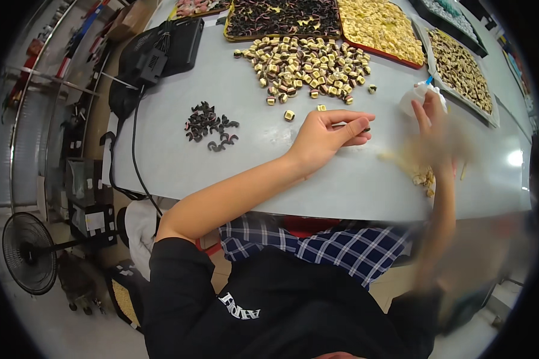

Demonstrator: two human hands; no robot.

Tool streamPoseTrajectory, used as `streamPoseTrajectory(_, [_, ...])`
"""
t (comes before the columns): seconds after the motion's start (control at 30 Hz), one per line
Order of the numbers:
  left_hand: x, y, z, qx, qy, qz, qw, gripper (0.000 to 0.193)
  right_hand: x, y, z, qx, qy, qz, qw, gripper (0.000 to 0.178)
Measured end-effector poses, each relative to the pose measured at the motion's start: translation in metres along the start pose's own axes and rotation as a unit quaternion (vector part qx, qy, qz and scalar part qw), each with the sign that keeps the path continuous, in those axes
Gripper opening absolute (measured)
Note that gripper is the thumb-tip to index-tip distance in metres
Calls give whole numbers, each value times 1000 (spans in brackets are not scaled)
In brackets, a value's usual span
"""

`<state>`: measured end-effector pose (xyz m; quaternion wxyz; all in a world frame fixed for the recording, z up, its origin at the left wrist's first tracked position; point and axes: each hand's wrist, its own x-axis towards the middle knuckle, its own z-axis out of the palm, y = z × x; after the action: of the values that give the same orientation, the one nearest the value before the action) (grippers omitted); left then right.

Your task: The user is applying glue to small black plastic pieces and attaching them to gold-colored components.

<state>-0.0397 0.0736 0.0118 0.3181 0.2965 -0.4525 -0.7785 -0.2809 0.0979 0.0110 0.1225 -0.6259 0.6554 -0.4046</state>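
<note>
Grey table (239, 170) beneath both hands (324, 136) (442, 139), small dark piece (367, 129) in the left

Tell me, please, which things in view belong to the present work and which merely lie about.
Seemingly in use:
small dark piece in left hand
black curved pieces
small yellow and dark cubes
white bottle with blue tip near right hand

Seemingly just nearby:
black round fan
white cloth
</note>
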Motion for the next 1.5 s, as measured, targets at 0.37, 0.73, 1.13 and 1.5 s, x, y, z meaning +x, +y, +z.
streamPoseTrajectory(0.37, [0, 6, -6, 20, -23, 48, 998, 29, 17, -52, -3, 484, -104, 37, 868, 36])
streamPoseTrajectory(0.73, [-1, -1, -9, 60, -75, 88, 992, 22, 8, -34, 7, 584, -117, 9, 803, 35])
streamPoseTrajectory(1.13, [-4, -5, -2, -76, -49, -114, 989, 49, -2, -46, 10, 572, -166, 117, 795, 47])
streamPoseTrajectory(1.5, [-3, -11, -4, -89, -55, -124, 987, 51, -5, -40, 13, 455, -145, 46, 877, 48])
